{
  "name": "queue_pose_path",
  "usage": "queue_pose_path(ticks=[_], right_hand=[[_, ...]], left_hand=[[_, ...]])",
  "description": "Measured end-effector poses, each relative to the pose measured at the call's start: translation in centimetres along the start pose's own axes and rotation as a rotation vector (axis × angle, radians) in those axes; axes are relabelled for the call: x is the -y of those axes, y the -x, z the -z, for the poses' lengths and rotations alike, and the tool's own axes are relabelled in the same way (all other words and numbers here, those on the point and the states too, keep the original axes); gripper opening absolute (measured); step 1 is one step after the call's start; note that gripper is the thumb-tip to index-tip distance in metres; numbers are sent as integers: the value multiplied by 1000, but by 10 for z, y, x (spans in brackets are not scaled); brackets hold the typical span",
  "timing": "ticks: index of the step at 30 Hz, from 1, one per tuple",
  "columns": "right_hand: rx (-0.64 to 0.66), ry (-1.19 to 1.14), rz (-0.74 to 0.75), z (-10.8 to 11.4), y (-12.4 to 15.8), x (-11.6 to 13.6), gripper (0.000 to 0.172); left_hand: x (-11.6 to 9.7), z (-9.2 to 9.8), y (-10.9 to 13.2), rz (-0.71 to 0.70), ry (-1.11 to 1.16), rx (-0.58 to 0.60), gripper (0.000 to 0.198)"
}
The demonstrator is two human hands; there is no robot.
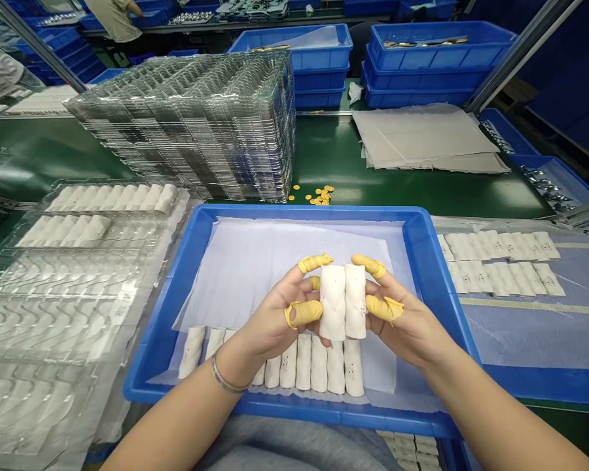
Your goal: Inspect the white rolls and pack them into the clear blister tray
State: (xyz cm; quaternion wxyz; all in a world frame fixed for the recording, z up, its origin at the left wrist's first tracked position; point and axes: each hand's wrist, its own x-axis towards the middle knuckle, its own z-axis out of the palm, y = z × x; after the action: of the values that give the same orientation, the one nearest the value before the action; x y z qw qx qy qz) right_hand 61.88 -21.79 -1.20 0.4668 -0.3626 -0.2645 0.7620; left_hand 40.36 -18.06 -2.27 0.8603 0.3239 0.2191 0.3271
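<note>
Two white wrapped packets, a left one [332, 302] and a right one [355, 301], stand upright side by side in the air, with faint dark marks on them. My left hand [275, 314] grips the pair from the left and my right hand [405, 320] from the right, with yellow covers on several fingertips. Below them is a blue tray [169, 297] lined with thin white paper [285, 261]. Along its near side lies a row of similar white packets [319, 366], partly hidden by my left hand and forearm.
At left, clear plastic trays [103, 294] hold more white packets. Behind stands a tall stack of clear trays [191, 124], with yellow discs [321, 195] beside it. On the right are rows of packets [505, 268], grey sheets [427, 137] and stacked blue bins [432, 65].
</note>
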Motion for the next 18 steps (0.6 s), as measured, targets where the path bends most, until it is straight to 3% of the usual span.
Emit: queue_pose_path(ticks=[8,13,18], right_hand=[[28,108,43,1,4,-4,64],[29,69,49,3,3,-3,51],[9,53,42,2,2,0,45]], left_hand=[[3,0,0,-6,-21,2,68],[1,0,2,-12,-35,-17,75],[0,0,1,-27,-43,-3,61]])
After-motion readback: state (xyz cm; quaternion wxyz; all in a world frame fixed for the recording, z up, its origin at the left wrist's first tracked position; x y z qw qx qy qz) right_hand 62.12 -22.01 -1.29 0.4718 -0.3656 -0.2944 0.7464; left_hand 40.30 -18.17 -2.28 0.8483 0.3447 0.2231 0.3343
